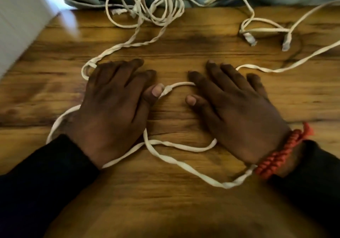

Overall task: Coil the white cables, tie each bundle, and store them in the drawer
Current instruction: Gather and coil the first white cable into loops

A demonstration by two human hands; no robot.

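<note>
The left hand (110, 101) lies flat, fingers spread, on the wooden tabletop (184, 210), pinning a white cable (171, 143) whose slack loops run under both wrists. Its thumb touches the cable's end (168, 90). The right hand (233, 108), also flat and holding nothing, presses the same loop. Best gather even loops here before touching the tangled cables (152, 9) at the far edge.

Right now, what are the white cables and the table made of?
The white cables look like flat, matte, soft plastic: they twist and loop limply, with clear plastic plugs at the ends. The table shows brown wood grain; whether it is real wood or laminate, I cannot tell.
</note>
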